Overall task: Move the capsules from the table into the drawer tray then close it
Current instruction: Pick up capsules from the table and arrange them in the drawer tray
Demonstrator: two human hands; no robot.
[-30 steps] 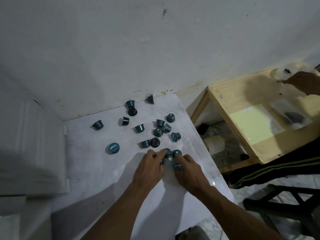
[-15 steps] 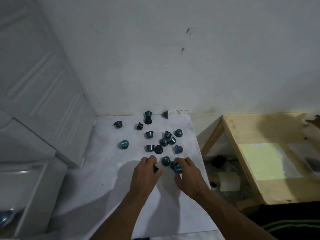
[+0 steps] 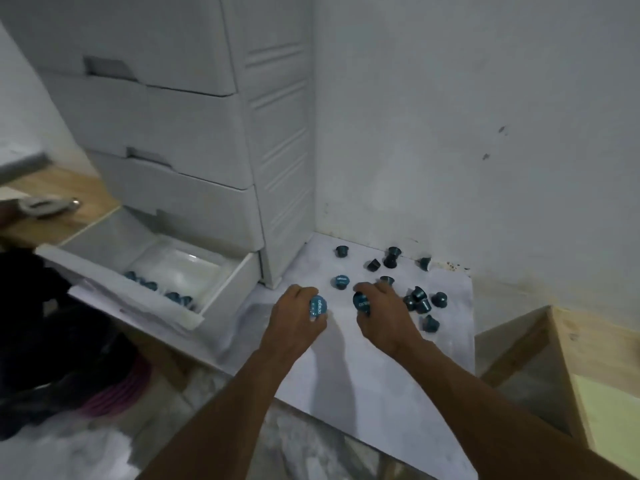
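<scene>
A: Since a second ago, when both hands were pressed together over the cluster, they have drawn apart, and each has come up with a load. The left hand (image 3: 294, 315) is closed round a teal capsule (image 3: 319, 308), label outward; the right hand (image 3: 381, 311) grips another capsule (image 3: 362, 303).

B: And the view?

A: It has swung left, so the white drawer unit (image 3: 214, 140) now shows, with its bottom drawer (image 3: 221, 292) pulled open and several capsules in the clear tray (image 3: 173, 268) already.

B: So the carry comes next?

A: Probably. The left hand is nearer the drawer. About a dozen loose capsules (image 3: 420, 301) remain on the white table (image 3: 363, 375), most right of the hands, some near the wall, so closing is a long way off.
</scene>
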